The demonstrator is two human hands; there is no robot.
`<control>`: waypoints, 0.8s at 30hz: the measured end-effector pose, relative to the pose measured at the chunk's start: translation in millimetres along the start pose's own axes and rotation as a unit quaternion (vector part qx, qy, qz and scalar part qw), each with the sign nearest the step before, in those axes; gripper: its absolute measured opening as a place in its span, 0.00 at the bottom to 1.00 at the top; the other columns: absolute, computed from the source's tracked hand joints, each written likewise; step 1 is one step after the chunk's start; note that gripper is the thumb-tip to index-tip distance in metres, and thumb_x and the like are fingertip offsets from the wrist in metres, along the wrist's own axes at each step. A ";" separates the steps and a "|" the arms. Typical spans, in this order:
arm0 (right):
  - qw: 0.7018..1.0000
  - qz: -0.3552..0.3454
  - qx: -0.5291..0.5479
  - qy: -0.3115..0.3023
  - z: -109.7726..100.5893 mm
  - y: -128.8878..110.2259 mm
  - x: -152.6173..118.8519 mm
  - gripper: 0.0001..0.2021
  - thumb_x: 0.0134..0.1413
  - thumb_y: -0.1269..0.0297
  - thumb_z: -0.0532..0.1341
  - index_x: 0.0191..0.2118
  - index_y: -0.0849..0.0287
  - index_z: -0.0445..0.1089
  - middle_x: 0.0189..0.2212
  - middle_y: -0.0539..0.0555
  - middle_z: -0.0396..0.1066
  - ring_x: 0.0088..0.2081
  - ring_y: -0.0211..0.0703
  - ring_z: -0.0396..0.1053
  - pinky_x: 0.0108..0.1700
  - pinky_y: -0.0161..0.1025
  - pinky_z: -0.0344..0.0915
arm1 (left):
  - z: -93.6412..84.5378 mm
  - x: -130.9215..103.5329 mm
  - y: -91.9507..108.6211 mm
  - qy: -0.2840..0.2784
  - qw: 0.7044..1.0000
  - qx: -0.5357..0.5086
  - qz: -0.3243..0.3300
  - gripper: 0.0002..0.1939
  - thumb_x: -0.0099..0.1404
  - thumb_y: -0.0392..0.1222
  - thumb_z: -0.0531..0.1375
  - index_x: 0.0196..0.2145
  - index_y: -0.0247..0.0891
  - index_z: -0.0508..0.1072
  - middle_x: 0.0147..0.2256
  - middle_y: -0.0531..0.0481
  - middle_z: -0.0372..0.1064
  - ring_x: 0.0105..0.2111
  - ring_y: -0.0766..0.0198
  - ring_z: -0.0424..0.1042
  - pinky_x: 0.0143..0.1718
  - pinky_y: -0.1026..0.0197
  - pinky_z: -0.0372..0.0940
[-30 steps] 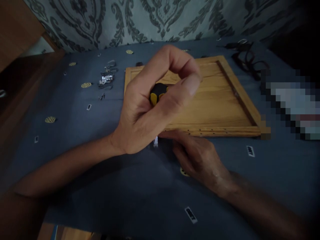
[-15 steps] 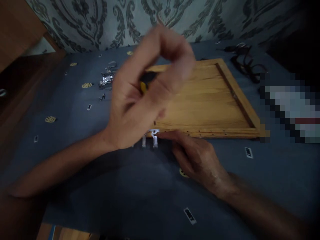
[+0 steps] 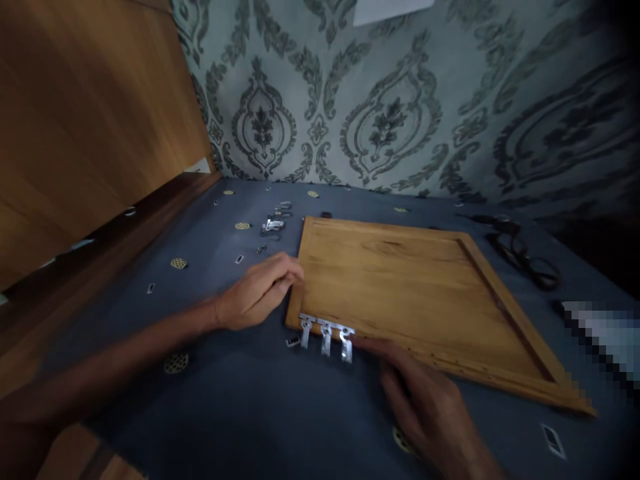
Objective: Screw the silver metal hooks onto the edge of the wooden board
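Note:
A framed wooden panel (image 3: 400,287) lies on the blue cloth. Three shiny metal clips (image 3: 326,337) sit side by side along its near edge at the left, their tabs hanging over it. My right hand (image 3: 430,400) stretches its index finger to the rightmost clip, with the fingertip touching or nearly touching it; the other fingers bend below. Fingers curled together, my left hand (image 3: 263,290) rests at the panel's left edge. Whatever it may hold is hidden.
More metal pieces (image 3: 274,225) lie beyond my left hand, near a few small screws (image 3: 261,249). Dark-framed glasses (image 3: 525,257) are at the far right, and a blurred-out flat object (image 3: 600,333) is nearer. Patterned wallpaper (image 3: 320,127) rises behind; a wooden cabinet (image 3: 90,113) stands left.
My left hand has come down from in front of the panel to its left edge, uncovering the clips. My right index finger stays at the rightmost clip. The view has tilted up.

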State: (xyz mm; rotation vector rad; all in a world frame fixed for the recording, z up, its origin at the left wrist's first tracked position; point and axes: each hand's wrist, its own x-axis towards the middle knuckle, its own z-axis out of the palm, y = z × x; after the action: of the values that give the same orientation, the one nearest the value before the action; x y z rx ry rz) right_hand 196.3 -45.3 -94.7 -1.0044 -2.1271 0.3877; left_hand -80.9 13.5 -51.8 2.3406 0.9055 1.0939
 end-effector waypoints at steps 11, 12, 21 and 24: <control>0.999 0.024 -0.009 -0.021 5.7 11.3 -7.2 0.16 0.64 0.67 0.49 0.49 0.51 0.70 0.33 0.51 0.79 0.29 0.40 0.77 0.29 0.32 0.71 | -23.7 -21.3 -26.5 -0.020 0.978 0.146 -0.146 0.11 0.70 0.45 0.52 0.41 0.34 0.69 0.39 0.47 0.69 0.41 0.63 0.70 0.45 0.54 0.69; 1.000 0.017 -0.013 -0.017 5.7 11.1 -6.9 0.16 0.63 0.68 0.49 0.49 0.51 0.70 0.34 0.51 0.79 0.30 0.40 0.77 0.29 0.32 0.71 | -28.7 -15.6 -38.1 0.003 0.970 0.167 -0.174 0.13 0.70 0.47 0.54 0.44 0.34 0.69 0.41 0.47 0.69 0.40 0.63 0.70 0.44 0.54 0.70; 0.998 0.022 -0.016 -0.052 -3.6 -0.1 1.9 0.18 0.62 0.72 0.49 0.51 0.52 0.69 0.37 0.52 0.79 0.33 0.40 0.78 0.32 0.33 0.73 | -40.8 -1.2 -87.5 -0.056 0.925 0.277 -0.253 0.18 0.67 0.48 0.58 0.49 0.34 0.69 0.48 0.44 0.69 0.46 0.59 0.71 0.48 0.50 0.70; 0.999 0.017 -0.009 -0.049 -5.4 -2.6 5.0 0.18 0.60 0.73 0.50 0.49 0.52 0.70 0.35 0.51 0.80 0.32 0.39 0.78 0.31 0.32 0.72 | -38.5 -2.6 -85.1 -0.079 0.917 0.301 -0.248 0.18 0.67 0.48 0.58 0.50 0.34 0.69 0.48 0.44 0.68 0.46 0.59 0.71 0.48 0.50 0.70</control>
State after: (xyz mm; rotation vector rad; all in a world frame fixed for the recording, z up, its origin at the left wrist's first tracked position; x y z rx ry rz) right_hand 196.7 -43.4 -87.1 -1.0529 -2.2066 0.4426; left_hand -145.2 75.2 -79.7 2.3661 1.8435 0.4426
